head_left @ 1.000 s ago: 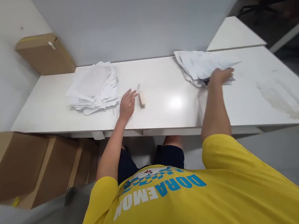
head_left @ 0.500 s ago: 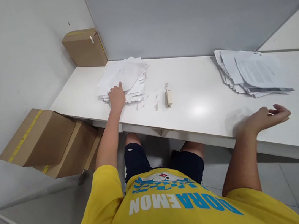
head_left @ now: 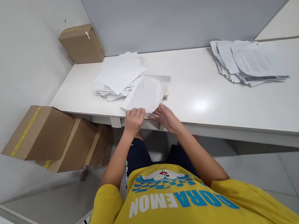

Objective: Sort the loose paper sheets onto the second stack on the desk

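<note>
A sheet of paper (head_left: 146,91) is held at its near edge by my left hand (head_left: 135,120), fingers closed over it. At the sheet's near right corner is my right hand (head_left: 168,118), with thumb and fingers pinched on the edge. The sheet slants over the table edge and hides most of a small cream stapler (head_left: 166,96). Just behind and left of it lies an uneven stack of papers (head_left: 119,73), a blank sheet on top.
A second stack of printed papers (head_left: 256,60) lies on the right of the white table (head_left: 195,77). One cardboard box (head_left: 81,45) stands at the back left corner. Several more boxes (head_left: 52,135) are piled beside the table's left end. A grey partition (head_left: 171,7) rises behind.
My left hand has drawn a sheet off the left stack towards me and to the right. My right hand has come from the table's right side to the sheet.
</note>
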Motion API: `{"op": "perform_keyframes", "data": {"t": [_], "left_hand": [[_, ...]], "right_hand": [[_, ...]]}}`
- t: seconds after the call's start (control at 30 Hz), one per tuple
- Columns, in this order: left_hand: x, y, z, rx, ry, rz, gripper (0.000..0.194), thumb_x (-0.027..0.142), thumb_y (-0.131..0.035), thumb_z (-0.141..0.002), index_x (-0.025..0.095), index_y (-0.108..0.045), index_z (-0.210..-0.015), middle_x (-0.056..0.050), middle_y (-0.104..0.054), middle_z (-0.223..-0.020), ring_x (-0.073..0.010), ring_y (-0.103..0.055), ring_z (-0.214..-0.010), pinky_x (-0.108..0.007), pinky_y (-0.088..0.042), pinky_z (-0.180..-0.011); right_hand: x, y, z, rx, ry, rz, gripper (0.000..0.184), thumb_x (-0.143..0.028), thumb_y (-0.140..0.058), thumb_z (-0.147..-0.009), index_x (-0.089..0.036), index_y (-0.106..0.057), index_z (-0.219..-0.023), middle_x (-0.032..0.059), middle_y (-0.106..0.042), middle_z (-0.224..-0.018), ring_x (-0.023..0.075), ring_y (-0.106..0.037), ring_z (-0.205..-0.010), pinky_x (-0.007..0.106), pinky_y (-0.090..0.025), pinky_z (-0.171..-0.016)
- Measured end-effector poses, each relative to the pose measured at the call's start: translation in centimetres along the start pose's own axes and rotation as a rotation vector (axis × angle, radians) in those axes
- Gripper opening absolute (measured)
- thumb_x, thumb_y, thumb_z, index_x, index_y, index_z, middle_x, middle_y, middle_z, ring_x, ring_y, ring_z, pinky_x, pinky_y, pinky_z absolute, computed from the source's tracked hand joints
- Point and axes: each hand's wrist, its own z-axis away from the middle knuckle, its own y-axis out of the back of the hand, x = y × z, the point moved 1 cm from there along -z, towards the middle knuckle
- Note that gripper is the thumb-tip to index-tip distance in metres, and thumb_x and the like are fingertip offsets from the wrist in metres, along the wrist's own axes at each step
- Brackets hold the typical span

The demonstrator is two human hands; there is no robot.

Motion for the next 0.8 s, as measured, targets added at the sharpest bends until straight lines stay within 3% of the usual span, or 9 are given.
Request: {"op": "perform_keyframes", "data": {"t": [0.1,0.17,0.27,0.33,0.4,0.53,0.6,0.67,0.8], "left_hand": [[0.5,-1.0,1.1,-0.177,-0.095,0.069,0.055,0.039,-0.014,-0.104,0.029,-0.065,-0.123,-0.012,-0.068,-0.123,-0.0302,-0.062,-0.116,-0.054,-0.045,-0.091],[0.2,-1.2,1.3,-0.212,-0.139,0.102,0.05,0.045,-0.02,-0.103,0.033,-0.065,-0.123,-0.009,-0.068,-0.126,-0.0295,-0.06,-0.121,-0.054,-0.044,-0.098],[-0.9,-0.7,1.4,0.018,-0.036,0.108,0.052,0.063,-0.035,-0.096,0.031,-0.061,-0.129,-0.01,-0.062,-0.135,-0.0321,-0.048,-0.135,-0.055,-0.035,-0.112],[-2.0,0.0,1.4,0.254,0.176,0.152,0.065,0.068,-0.035,-0.094,0.025,-0.05,-0.14,-0.014,-0.052,-0.146,-0.0324,-0.038,-0.143,-0.053,-0.032,-0.116],[-3.1,0.8,0.9,0.323,0.378,0.349,0.068,0.066,-0.034,-0.095,0.022,-0.042,-0.146,-0.016,-0.049,-0.148,-0.0309,-0.041,-0.141,-0.049,-0.039,-0.112],[-4.4,1.4,-1.0,-0.011,0.443,1.057,0.062,0.065,-0.055,-0.086,0.017,-0.062,-0.125,-0.013,-0.071,-0.115,-0.0292,-0.067,-0.106,-0.04,-0.055,-0.087],[-4.7,1.4,-1.9,-0.065,0.421,1.261,0.055,0.062,-0.068,-0.078,0.015,-0.07,-0.107,-0.01,-0.074,-0.098,-0.0275,-0.069,-0.093,-0.036,-0.055,-0.078],[-4.8,1.5,-2.6,0.015,0.436,1.311,0.049,0.059,-0.075,-0.072,0.015,-0.071,-0.094,-0.007,-0.073,-0.086,-0.0241,-0.068,-0.084,-0.031,-0.054,-0.072],[-4.1,3.2,-2.5,0.365,0.466,1.19,0.042,0.058,-0.072,-0.077,0.017,-0.066,-0.083,-0.003,-0.067,-0.077,-0.0175,-0.064,-0.075,-0.025,-0.049,-0.063]], "right_hand": [[0.5,-0.3,-2.6,0.052,0.023,-0.005,0.068,-0.066,-0.065,-0.072,-0.023,-0.057,-0.123,0.0099,-0.067,-0.126,0.0291,-0.063,-0.116,0.044,-0.053,-0.097],[0.8,0.2,-3.9,0.087,0.019,-0.021,0.071,-0.061,-0.072,-0.065,-0.02,-0.059,-0.121,0.0118,-0.069,-0.123,0.0313,-0.064,-0.114,0.047,-0.052,-0.1],[0.5,1.5,-4.5,0.12,0.03,-0.063,0.066,-0.053,-0.078,-0.061,-0.019,-0.063,-0.115,0.0122,-0.071,-0.121,0.0322,-0.065,-0.113,0.049,-0.05,-0.103],[-0.2,2.4,-4.1,0.099,0.013,-0.075,0.06,-0.05,-0.081,-0.059,-0.02,-0.066,-0.109,0.0113,-0.072,-0.118,0.0325,-0.065,-0.113,0.05,-0.05,-0.104],[-0.9,3.3,-3.4,0.031,-0.029,-0.053,0.054,-0.048,-0.083,-0.059,-0.021,-0.068,-0.104,0.0106,-0.073,-0.114,0.0332,-0.065,-0.114,0.05,-0.05,-0.103],[-1.9,4.6,-2.1,-0.06,-0.074,0.007,0.052,-0.047,-0.086,-0.058,-0.022,-0.071,-0.1,0.0093,-0.074,-0.111,0.0333,-0.065,-0.112,0.05,-0.053,-0.099],[-2.0,4.9,-1.7,-0.042,-0.072,0.028,0.05,-0.049,-0.086,-0.06,-0.022,-0.072,-0.1,0.0087,-0.074,-0.111,0.0325,-0.066,-0.111,0.048,-0.053,-0.097],[-1.9,5.3,-1.3,-0.01,-0.063,0.045,0.047,-0.053,-0.082,-0.064,-0.022,-0.073,-0.098,0.0088,-0.074,-0.109,0.0318,-0.066,-0.11,0.047,-0.053,-0.096],[-1.6,6.5,-0.4,0.105,-0.012,0.02,0.046,-0.058,-0.077,-0.068,-0.022,-0.073,-0.096,0.0082,-0.075,-0.108,0.03,-0.067,-0.109,0.043,-0.054,-0.095]]}}
